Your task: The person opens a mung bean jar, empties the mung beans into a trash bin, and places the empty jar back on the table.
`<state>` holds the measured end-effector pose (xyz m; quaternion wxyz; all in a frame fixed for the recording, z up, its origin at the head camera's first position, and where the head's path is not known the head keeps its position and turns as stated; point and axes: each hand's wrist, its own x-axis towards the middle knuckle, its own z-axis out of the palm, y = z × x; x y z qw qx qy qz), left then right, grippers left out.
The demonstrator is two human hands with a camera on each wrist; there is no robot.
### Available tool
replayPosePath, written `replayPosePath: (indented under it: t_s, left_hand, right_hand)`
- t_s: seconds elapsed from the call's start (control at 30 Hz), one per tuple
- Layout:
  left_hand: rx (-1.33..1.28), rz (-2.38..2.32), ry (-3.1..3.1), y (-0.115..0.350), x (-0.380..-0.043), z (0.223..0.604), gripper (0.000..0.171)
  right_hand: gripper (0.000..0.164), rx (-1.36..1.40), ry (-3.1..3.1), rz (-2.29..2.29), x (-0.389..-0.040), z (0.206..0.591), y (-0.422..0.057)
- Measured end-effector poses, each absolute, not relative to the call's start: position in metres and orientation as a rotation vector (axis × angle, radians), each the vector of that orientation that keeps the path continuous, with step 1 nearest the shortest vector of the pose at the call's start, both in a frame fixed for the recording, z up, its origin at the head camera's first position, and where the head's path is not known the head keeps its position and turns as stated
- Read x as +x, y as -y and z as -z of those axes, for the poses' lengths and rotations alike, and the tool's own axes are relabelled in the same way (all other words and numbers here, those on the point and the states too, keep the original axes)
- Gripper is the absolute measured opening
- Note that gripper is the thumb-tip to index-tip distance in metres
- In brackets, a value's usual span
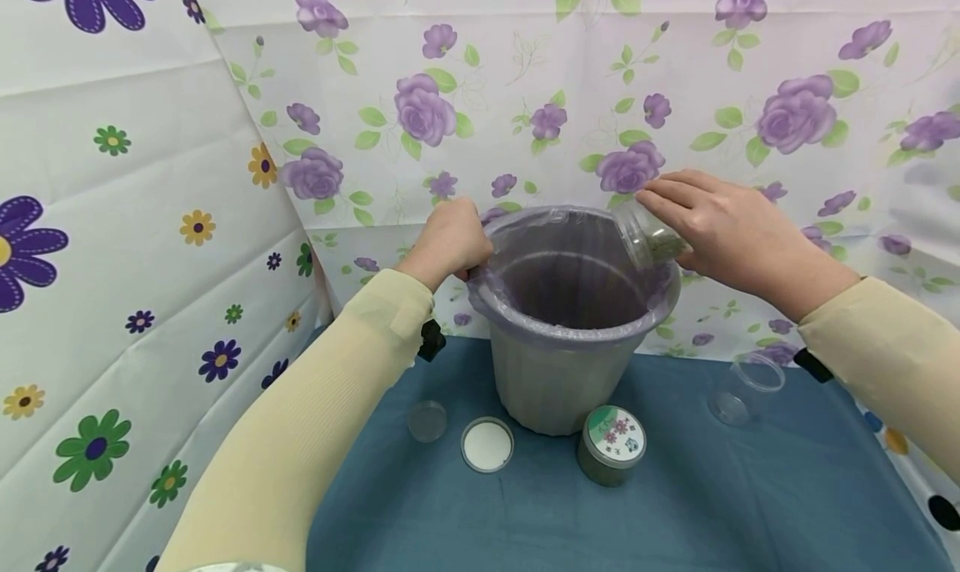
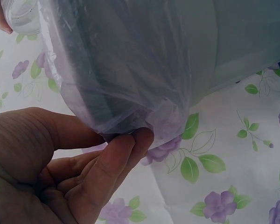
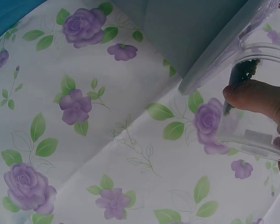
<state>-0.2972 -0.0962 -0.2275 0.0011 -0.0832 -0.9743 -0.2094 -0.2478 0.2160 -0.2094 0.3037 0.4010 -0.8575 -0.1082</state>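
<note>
My left hand (image 1: 452,240) pinches the thin clear plastic bag (image 2: 126,70) at the left rim of a pale grey bin (image 1: 562,380). Folded over that rim, the bag lines the bin. Thumb and fingertips meet on the plastic in the left wrist view. My right hand (image 1: 731,230) grips a clear plastic jar (image 1: 637,230), its mouth tilted down toward the bin's inside at the right rim. Green dried bits (image 1: 666,244) lie along the jar's lower side. In the right wrist view, the thumb presses along the jar's wall, and a dark clump (image 3: 245,70) shows inside.
In front of the bin, a small jar with a green and white label (image 1: 617,434) stands on the blue cloth (image 1: 675,522). A round white-centred lid (image 1: 487,445) and a clear disc (image 1: 427,422) lie left of it. A clear container (image 1: 750,384) stands at right. Flowered sheets hang behind.
</note>
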Motion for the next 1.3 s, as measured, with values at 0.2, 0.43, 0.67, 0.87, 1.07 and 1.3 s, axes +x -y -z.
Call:
replayPosePath:
  t_s: [0.2,0.43,0.67,0.87,1.07,1.3]
  left_hand:
    - [-0.256,0.653,3.068,0.0963,-0.2979,0.2272,0.017]
    - [-0.248,0.651,3.066,0.0965,-0.2975,0.2269,0.016]
    - [-0.247,0.655,3.069,0.0965,-0.2964,0.2264,0.019]
    - [-0.248,0.659,3.069,0.0962,-0.2959,0.2259,0.016]
    - [-0.235,0.648,3.08,0.0962,-0.2955,0.2243,0.015]
    - [-0.236,0.645,3.088,0.0953,-0.2956,0.2248,0.016]
  right_hand:
    - [0.091,1.074,2.276,0.298,-0.2473,0.2089,-0.2154]
    - [0.093,1.079,2.285,0.312,-0.2472,0.209,-0.2144]
    - [0.089,1.115,2.23,0.366,-0.2497,0.209,-0.2141]
    - [0.074,1.159,2.128,0.386,-0.253,0.2104,-0.2126]
    - [0.074,1.181,2.095,0.402,-0.2538,0.2103,-0.2102]
    - [0.092,1.187,2.152,0.453,-0.2509,0.2107,-0.2134]
